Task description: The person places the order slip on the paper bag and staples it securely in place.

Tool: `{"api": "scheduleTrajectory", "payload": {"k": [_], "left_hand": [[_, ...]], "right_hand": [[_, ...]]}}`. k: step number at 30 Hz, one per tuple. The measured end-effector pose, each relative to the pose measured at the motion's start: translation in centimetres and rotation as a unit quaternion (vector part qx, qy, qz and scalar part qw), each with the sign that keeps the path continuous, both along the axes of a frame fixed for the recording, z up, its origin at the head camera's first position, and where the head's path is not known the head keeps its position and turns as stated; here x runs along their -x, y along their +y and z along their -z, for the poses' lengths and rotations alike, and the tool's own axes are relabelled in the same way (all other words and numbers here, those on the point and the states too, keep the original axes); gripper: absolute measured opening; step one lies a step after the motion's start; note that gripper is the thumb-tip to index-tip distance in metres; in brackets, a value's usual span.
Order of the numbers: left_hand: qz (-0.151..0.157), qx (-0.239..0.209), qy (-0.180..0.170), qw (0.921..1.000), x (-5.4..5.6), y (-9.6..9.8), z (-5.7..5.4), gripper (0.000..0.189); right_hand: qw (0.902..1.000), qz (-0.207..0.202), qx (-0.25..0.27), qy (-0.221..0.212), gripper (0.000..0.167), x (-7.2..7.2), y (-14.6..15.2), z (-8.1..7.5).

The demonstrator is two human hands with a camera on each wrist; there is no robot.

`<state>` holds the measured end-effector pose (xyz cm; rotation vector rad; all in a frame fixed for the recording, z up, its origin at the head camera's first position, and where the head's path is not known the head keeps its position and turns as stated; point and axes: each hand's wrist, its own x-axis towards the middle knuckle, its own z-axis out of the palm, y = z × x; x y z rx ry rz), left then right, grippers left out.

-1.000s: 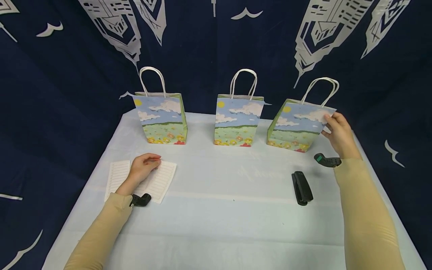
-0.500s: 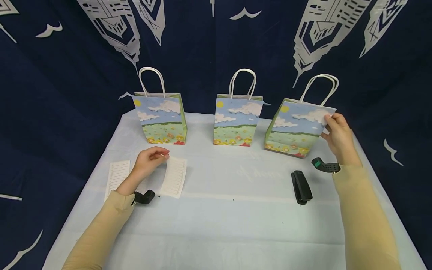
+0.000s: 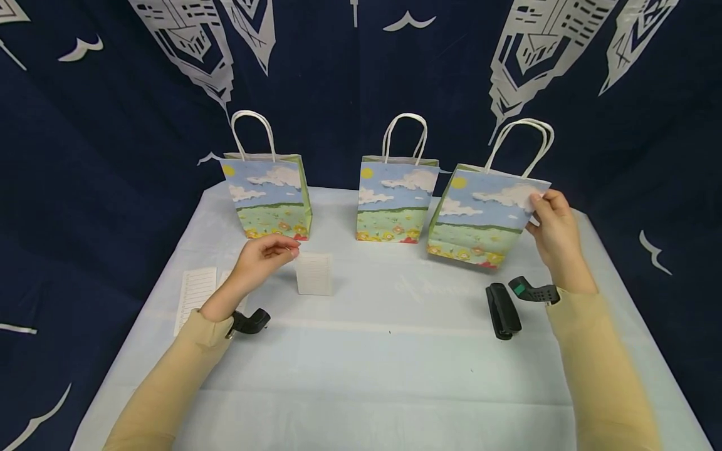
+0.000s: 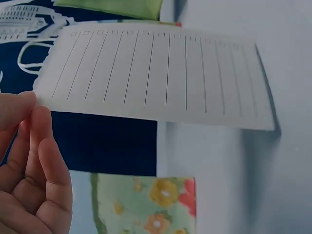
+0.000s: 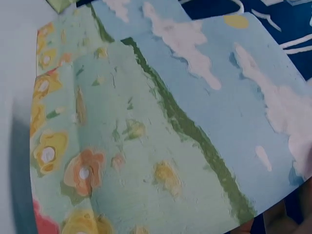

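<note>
My left hand point(image 3: 261, 262) pinches a lined white paper sheet point(image 3: 314, 277) by its upper corner. The sheet hangs just above the table; in the left wrist view, small boxes and ruled lines run across the paper point(image 4: 156, 78). My right hand point(image 3: 555, 233) holds the upper right edge of a paper gift bag point(image 3: 479, 216), thumb on its front. That bag tilts, its base seemingly off the table. The right wrist view is filled by the bag's flower-and-sky front point(image 5: 146, 126), and most of the right hand is hidden there.
Two matching gift bags stand at the back: a middle bag point(image 3: 397, 200) and a left bag point(image 3: 267, 194). A black stapler point(image 3: 504, 312) lies below the right hand. More lined paper point(image 3: 194, 294) lies at left, partly behind the left forearm. A dark patterned cloth point(image 3: 316, 75) hangs behind.
The left hand has lifted the sheet off the table and moved it right and away from me. The right hand has tilted the right bag and drawn it left and slightly nearer.
</note>
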<state>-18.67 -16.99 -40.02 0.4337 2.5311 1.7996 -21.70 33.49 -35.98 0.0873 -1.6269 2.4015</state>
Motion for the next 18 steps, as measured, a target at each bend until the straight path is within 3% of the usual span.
{"api": "scheduleTrajectory", "payload": {"k": [10,18], "left_hand": [[0.027,-0.04,0.005,0.9988,-0.5,2.6,-2.4,0.025],[0.045,-0.058,0.029,0.9969,-0.7,4.2,-3.4,0.018]], "right_hand": [[0.9995,0.025,-0.008,0.02,0.004,-1.2,-4.0,-0.7],[0.9978,0.036,-0.056,-0.002,0.004,-2.3,-6.0,-1.0]]}}
